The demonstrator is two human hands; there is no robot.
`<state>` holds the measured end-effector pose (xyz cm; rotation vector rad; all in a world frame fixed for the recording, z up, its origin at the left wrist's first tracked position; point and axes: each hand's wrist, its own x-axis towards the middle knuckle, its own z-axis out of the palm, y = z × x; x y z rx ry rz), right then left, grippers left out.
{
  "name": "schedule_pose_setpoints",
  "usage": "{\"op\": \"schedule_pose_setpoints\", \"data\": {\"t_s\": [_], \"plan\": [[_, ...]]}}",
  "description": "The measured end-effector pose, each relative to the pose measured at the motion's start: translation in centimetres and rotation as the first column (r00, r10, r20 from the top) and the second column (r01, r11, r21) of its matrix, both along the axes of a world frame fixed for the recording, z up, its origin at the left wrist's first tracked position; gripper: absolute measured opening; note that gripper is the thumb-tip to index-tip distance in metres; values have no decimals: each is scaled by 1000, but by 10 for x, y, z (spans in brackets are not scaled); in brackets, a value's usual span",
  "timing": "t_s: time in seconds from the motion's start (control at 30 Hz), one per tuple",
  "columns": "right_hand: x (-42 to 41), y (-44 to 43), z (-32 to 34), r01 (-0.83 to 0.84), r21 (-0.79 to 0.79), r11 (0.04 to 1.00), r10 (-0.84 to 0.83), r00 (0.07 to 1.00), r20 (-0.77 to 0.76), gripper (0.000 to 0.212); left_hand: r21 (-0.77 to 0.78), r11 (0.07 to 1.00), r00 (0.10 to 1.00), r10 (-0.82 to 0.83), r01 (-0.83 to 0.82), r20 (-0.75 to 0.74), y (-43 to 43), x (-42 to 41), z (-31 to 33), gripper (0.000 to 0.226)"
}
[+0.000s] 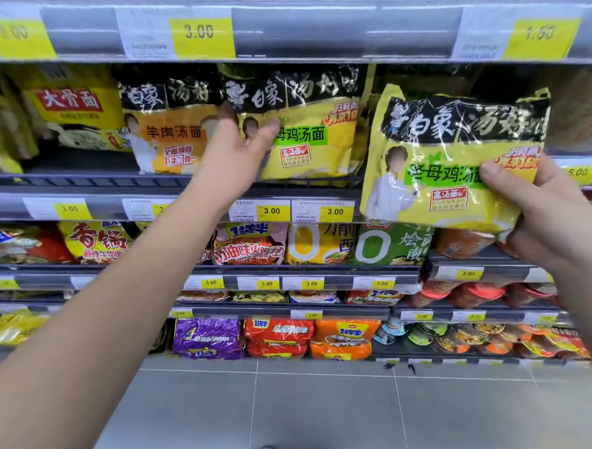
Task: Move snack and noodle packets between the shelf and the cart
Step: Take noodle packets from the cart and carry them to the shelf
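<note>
My right hand [541, 211] grips the lower right corner of a yellow and black noodle packet [455, 154] and holds it in the air in front of the shelf [183, 187]. My left hand [239, 148] reaches up to the second shelf and grips the left edge of a matching yellow noodle packet [310, 127] that stands there, thumb on its front. An orange noodle packet [169, 128] stands just left of that one. The cart is not in view.
Lower shelves [290, 272] hold many more packets, among them a green packet [391, 243], a purple pack [208, 338] and red packs [280, 335]; cup noodles [472, 335] fill the bottom right. Yellow price tags [202, 37] line the shelf edges. Grey floor tiles [297, 413] lie below.
</note>
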<state>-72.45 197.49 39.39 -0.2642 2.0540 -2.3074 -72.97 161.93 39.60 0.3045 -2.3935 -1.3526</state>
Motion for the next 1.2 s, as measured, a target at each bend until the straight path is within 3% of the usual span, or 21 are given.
{"op": "schedule_pose_setpoints", "data": {"t_s": [0.07, 0.13, 0.43, 0.6, 0.73, 0.9, 1.07, 1.2], "plan": [[-5, -1, 1, 15, -6, 1000, -15, 1000, -7, 17, 6, 1000, 1000, -10, 10, -7, -2, -1, 0, 65], [-12, -1, 4, 23, -19, 1000, -24, 1000, -17, 18, 38, 999, 999, -14, 15, -39, -3, -1, -1, 70], [-45, -17, 5, 173, -42, 984, -174, 984, -42, 15, 63, 998, 995, -3, 9, -97, 0, 5, -3, 50], [-61, -24, 7, 264, 10, 964, -262, 960, -97, 20, 127, 991, 995, -35, 47, -96, 6, 9, -2, 59], [-76, -30, 11, 301, 82, 950, -293, 951, -101, 21, 206, 974, 990, -73, 98, -123, 5, 8, -6, 43], [-97, -39, 12, 289, 108, 951, -285, 957, -53, 22, 278, 951, 979, -82, 132, -185, -5, 10, -9, 58], [-118, -51, 9, 293, 112, 949, -298, 954, 24, 36, 339, 923, 972, -115, 180, -205, -20, 7, -17, 51], [-135, -54, 1, 298, 108, 948, -306, 950, 67, 28, 365, 902, 960, -152, 232, -235, -19, 12, -19, 61]]}}
